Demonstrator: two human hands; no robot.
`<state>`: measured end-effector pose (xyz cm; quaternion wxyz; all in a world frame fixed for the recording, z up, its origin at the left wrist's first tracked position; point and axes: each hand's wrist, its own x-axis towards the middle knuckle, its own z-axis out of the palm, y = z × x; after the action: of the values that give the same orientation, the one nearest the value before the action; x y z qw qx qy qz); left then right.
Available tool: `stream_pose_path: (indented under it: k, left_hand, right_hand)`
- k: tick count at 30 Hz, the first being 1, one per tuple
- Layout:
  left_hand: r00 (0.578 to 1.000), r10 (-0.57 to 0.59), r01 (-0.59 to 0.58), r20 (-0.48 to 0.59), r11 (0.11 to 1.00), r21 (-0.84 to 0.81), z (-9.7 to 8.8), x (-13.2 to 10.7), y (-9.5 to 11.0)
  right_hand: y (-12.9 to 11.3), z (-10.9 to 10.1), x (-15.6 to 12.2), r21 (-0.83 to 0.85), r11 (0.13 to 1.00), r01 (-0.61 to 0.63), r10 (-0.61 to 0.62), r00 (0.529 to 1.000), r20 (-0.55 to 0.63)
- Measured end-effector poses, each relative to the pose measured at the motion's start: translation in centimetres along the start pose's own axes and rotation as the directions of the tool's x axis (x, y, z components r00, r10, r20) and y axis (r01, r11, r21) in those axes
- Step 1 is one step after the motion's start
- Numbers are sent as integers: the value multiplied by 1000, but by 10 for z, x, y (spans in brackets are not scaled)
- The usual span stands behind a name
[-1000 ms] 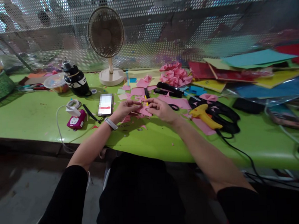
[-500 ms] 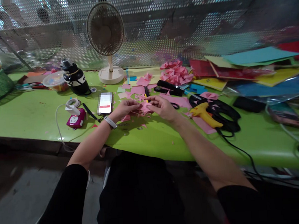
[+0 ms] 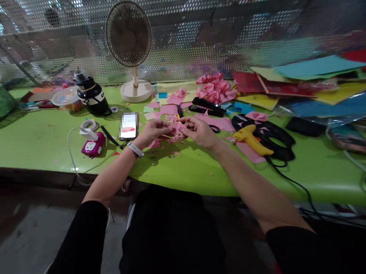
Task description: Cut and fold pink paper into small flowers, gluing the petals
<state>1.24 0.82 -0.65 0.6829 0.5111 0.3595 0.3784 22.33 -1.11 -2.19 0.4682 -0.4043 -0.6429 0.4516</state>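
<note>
Between my two hands is a small piece of pink paper, pinched at both sides just above the table. My left hand closes its fingertips on the paper's left edge. On the other edge, the thumb and fingers of my right hand are closed. Pink paper scraps lie scattered under and around the hands. Just behind them is a black and yellow tool, perhaps a cutter, partly hidden. A heap of folded pink paper pieces sits farther back.
On the green table, a phone, a magenta power adapter and a black bottle stand left, with a fan behind. To the right are a yellow glue gun with a trailing cord, a black stapler and coloured sheets.
The pink paper between my fingertips has changed angle slightly, and the fingers have shifted a little. Both arms stay in nearly the same place.
</note>
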Motion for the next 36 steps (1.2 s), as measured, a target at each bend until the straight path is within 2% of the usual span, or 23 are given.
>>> stream_pose_path:
  k: [29, 36]
  left_hand:
    - [1000, 12, -12, -2, 1000, 27, -2, 0, -2]
    - [999, 15, -16, 30, 1000, 11, -1, 1, -3]
  right_hand:
    - [-2, 1, -1, -26, 999, 24, -25, 1000, -16]
    - [-2, 1, -1, -15, 1000, 8, -8, 999, -32]
